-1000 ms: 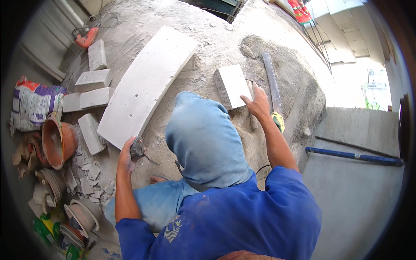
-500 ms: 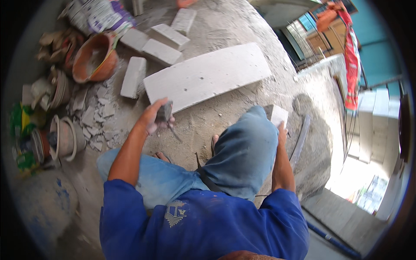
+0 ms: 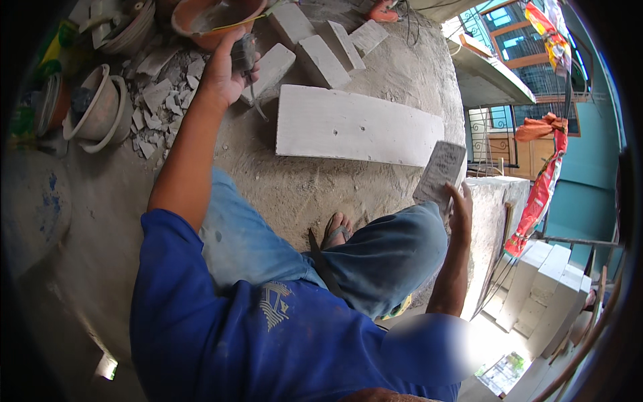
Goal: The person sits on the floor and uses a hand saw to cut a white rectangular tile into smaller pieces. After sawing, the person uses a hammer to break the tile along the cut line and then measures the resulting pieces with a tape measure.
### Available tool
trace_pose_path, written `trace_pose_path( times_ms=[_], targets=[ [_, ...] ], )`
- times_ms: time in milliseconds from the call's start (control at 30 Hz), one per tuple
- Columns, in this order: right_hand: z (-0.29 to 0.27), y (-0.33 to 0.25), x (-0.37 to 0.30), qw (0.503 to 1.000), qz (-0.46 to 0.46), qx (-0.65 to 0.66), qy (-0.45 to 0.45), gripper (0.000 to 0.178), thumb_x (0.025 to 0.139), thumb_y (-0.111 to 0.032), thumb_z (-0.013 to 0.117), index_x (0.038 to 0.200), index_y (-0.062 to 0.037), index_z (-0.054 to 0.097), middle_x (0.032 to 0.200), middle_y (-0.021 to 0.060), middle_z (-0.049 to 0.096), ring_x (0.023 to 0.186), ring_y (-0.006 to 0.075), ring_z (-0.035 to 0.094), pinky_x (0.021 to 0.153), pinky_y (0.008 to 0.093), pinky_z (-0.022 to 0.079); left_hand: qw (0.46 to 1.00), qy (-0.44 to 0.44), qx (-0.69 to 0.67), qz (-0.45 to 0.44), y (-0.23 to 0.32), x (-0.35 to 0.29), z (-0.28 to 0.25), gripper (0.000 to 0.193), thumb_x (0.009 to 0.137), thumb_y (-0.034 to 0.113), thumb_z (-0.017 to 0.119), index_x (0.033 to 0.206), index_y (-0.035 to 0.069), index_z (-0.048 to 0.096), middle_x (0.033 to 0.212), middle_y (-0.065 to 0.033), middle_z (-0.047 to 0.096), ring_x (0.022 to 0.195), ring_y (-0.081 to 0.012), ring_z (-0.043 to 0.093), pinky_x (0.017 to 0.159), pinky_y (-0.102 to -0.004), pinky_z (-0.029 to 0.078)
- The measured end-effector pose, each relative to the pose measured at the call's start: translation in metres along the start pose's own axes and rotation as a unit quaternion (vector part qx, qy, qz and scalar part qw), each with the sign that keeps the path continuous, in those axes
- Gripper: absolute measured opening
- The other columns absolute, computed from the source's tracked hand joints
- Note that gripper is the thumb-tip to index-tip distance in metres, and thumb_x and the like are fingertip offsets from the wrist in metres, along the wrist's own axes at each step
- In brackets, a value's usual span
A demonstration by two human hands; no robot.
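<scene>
Grey block [image 3: 442,166]: one, rough face showing; at the right hand, above and beside the right knee [image 3: 420,234]. Long axis steep in view, leaning from upper right to lower left.
Right hand [image 3: 460,211]: the nearer to the grey block by far; fingers and thumb closed on its lower right edge. Whether the knee also bears some weight cannot be told.
Pale slab [image 3: 355,124]: one, long, lying flat on the dusty floor [image 3: 315,186], ahead of the person and between the two hands. Long axis roughly left to right, crossways to that of the grey block.
Block against slab: the grey block overlaps the slab's right end in view; contact cannot be told from this angle.
Left hand [image 3: 221,75]: off the slab's left end, well apart from the grey block; fingers wrapped around a dark tool.
Dark tool [image 3: 243,52]: one, compact, perhaps a tape measure; a thin strap [image 3: 254,99] hangs below.
Small pale blocks [image 3: 324,60]: several, grouped behind the slab's left half, one just beside the left hand.
Orange bucket [image 3: 201,39]: one, behind the left hand.
Broken pieces [image 3: 158,97]: a heap, left of the left forearm.
</scene>
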State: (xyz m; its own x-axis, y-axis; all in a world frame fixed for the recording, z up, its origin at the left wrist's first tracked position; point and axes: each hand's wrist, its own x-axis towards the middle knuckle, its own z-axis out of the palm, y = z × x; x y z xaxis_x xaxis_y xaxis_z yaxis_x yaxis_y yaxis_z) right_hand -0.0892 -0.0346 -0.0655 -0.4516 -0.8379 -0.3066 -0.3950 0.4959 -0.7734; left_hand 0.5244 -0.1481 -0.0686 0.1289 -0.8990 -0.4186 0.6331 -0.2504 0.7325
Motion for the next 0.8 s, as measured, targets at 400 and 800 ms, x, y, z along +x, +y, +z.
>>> trace_pose_path(
  times_ms=[400, 800],
  targets=[
    [0.234, -0.212, -0.023, 0.953, -0.136, -0.166, -0.215, 0.117, 0.068, -0.035, 0.096, 0.156, 0.0063, 0.030, 0.135, 0.0347, 0.057, 0.114, 0.0352, 0.068, 0.091, 0.0382, 0.060, 0.999, 0.027, 0.001, 0.029, 0.012, 0.015, -0.015, 0.048, 0.080, 0.052, 0.081, 0.106, 0.014, 0.064, 0.088, -0.0048, 0.063, 0.069, -0.0172, 0.059, 0.062, -0.0320, 0.047],
    [0.376, -0.149, -0.111, 0.878, -0.226, -0.419, -0.057, 0.106, 0.072, -0.059, 0.082, 0.156, -0.0145, 0.036, 0.142, 0.0328, 0.041, 0.124, 0.0508, 0.052, 0.098, 0.0582, 0.047, 0.998, 0.020, 0.041, 0.031, 0.012, 0.037, -0.035, 0.052, 0.079, 0.053, 0.081, 0.109, 0.014, 0.063, 0.088, -0.0034, 0.063, 0.071, -0.0128, 0.057, 0.061, -0.0293, 0.047]
  ],
)
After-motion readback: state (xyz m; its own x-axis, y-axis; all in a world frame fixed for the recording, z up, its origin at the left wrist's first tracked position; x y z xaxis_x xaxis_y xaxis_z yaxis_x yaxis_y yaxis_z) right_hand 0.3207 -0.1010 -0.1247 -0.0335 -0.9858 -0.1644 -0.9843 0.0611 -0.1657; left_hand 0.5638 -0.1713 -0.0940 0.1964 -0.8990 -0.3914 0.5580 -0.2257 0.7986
